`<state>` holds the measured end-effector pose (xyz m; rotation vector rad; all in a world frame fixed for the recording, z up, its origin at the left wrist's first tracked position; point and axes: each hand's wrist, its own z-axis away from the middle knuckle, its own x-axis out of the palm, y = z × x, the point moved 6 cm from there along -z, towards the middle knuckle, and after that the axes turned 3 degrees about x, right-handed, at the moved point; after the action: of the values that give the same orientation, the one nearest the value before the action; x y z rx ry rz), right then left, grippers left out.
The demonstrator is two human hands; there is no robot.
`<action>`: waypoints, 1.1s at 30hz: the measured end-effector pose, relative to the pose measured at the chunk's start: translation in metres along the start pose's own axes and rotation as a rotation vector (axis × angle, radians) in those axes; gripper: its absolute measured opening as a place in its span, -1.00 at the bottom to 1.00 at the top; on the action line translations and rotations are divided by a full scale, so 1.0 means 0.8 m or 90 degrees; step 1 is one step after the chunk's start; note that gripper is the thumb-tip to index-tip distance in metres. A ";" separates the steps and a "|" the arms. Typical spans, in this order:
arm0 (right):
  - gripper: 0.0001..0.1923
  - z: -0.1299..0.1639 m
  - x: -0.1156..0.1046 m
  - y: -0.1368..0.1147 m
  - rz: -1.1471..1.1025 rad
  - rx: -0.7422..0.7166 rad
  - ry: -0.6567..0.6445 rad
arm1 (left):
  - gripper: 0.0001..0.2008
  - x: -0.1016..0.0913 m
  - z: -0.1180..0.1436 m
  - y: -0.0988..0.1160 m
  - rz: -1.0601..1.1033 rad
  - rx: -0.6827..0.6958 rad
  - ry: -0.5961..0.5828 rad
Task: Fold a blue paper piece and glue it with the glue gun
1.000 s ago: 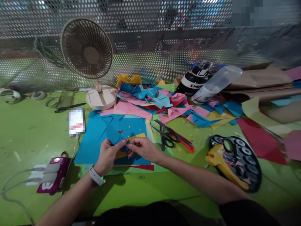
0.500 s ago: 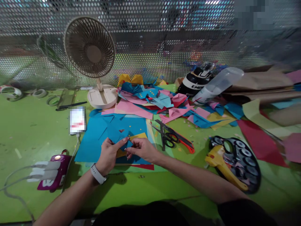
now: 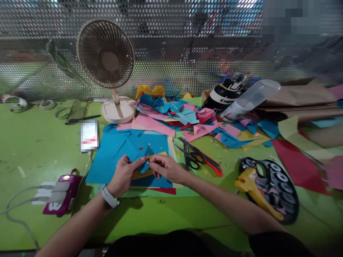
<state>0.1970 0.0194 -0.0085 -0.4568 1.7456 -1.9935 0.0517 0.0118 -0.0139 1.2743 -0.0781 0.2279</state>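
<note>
Small blue paper piece [image 3: 144, 166] pinched between both hands, mid-bench near the front edge.

Left to right: purple charger [image 3: 62, 194] at front left; left hand [image 3: 124, 175] and right hand [image 3: 164, 168], fingertips pressed onto the piece above blue sheets [image 3: 107, 160]; scissors [image 3: 194, 157] just beside; yellow tool [image 3: 253, 187] on dark palette [image 3: 284, 185] toward front right.

Your hands meet over the paper sheets [image 3: 112, 157], with the scissors [image 3: 194, 159] just right of them, the fan [image 3: 107, 60] behind, the phone [image 3: 89, 136] left, and the paint palette [image 3: 278, 185] far right.
</note>
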 end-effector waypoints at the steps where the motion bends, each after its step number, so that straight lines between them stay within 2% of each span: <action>1: -0.66 0.000 -0.002 -0.001 0.015 -0.014 0.011 | -0.52 0.001 0.000 0.000 0.010 -0.011 -0.013; 5: -0.68 -0.001 -0.013 -0.005 0.077 -0.050 0.078 | -0.46 0.012 0.003 -0.001 0.043 -0.070 -0.076; 8: -0.68 0.000 -0.018 -0.010 0.150 -0.078 0.120 | -0.42 0.018 0.006 0.001 0.054 -0.063 -0.114; 16: -0.66 0.002 -0.014 -0.016 0.217 -0.091 0.115 | -0.43 0.019 0.004 0.004 0.023 -0.006 -0.129; 19: -0.67 0.002 -0.012 -0.020 0.222 -0.105 0.102 | -0.50 0.019 0.005 0.009 0.015 0.022 -0.129; 24: -0.69 0.004 -0.008 -0.022 0.248 -0.124 0.098 | -0.61 0.023 0.004 0.008 0.014 0.045 -0.181; 27: -0.70 0.006 -0.006 -0.021 0.255 -0.140 0.114 | -0.61 0.022 0.002 0.007 -0.016 0.067 -0.187; 33: -0.70 0.009 -0.009 -0.018 0.240 -0.142 0.182 | -0.56 0.018 -0.002 0.006 0.000 0.034 -0.166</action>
<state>0.2054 0.0187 0.0067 0.0974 2.0582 -1.6654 0.0645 0.0160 -0.0074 1.3515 -0.2969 0.0629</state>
